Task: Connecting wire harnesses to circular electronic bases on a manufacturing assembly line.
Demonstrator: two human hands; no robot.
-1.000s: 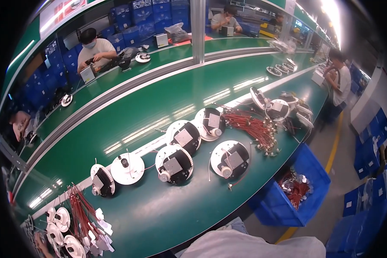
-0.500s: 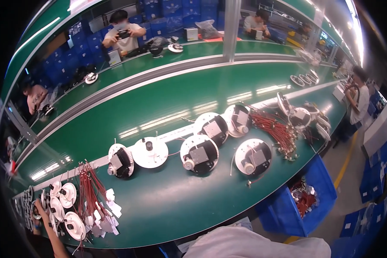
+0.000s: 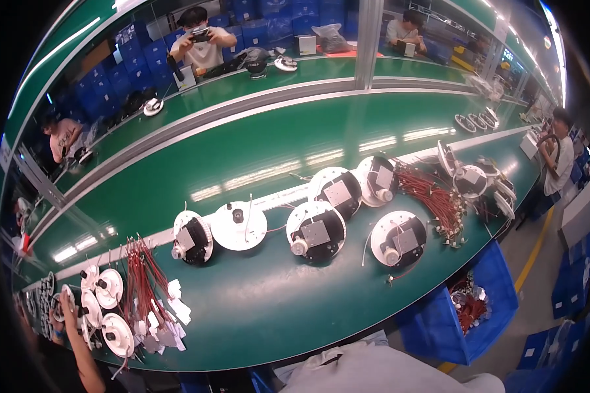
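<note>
Neither of my hands shows; only my grey shirt point(image 3: 373, 367) appears at the lower edge. In front of me on the green bench stand round white lamp bases with black backs and grey boxes, among them one at the middle point(image 3: 316, 232) and one to its right point(image 3: 398, 239). A white disc point(image 3: 239, 226) with a black knob lies left of them, beside another lamp base point(image 3: 192, 239). At the far left a co-worker's arm point(image 3: 82, 350) reaches in, with the hand at a small pale disc point(image 3: 65, 300).
Red wire bundles lie at the left point(image 3: 144, 278) and right point(image 3: 432, 196). White discs point(image 3: 118, 334) crowd the left end. A blue bin point(image 3: 491, 318) with red wires stands below the bench's right edge. Other people work across the bench and at the far right.
The view has turned slightly, so the bench things sit farther right in it. At the far left, the co-worker's hand now has a pale disc at it.
</note>
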